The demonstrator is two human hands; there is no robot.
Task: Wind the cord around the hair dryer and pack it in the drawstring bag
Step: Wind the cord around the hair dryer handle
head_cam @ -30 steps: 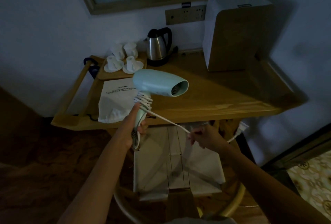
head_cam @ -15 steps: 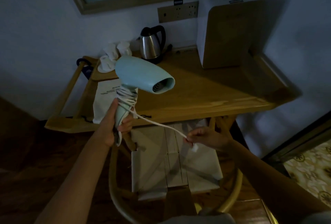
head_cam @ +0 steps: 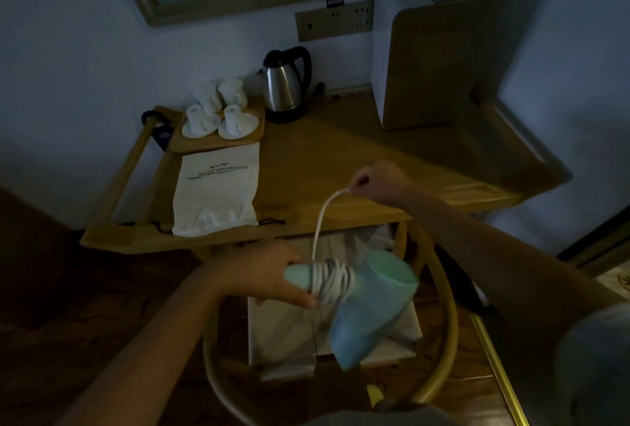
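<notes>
Dim wooden desk (head_cam: 341, 166), frame centre: our left hand (head_cam: 266, 277) grips the hair dryer (head_cam: 368, 303); our right hand (head_cam: 378, 183) pinches its cord (head_cam: 322, 217); drawstring bag (head_cam: 214, 193) lies left.

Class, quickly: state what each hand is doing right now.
Left hand: closed around the handle of the pale green plastic hair dryer.
Right hand: pinching the white cord.

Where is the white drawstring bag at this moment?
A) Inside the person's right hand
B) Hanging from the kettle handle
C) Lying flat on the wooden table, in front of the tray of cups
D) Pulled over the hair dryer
C: the drawstring bag lies flat on the table, just in front of the tray holding cups, while the left hand holds the hair dryer and the right hand holds the cord.
</notes>
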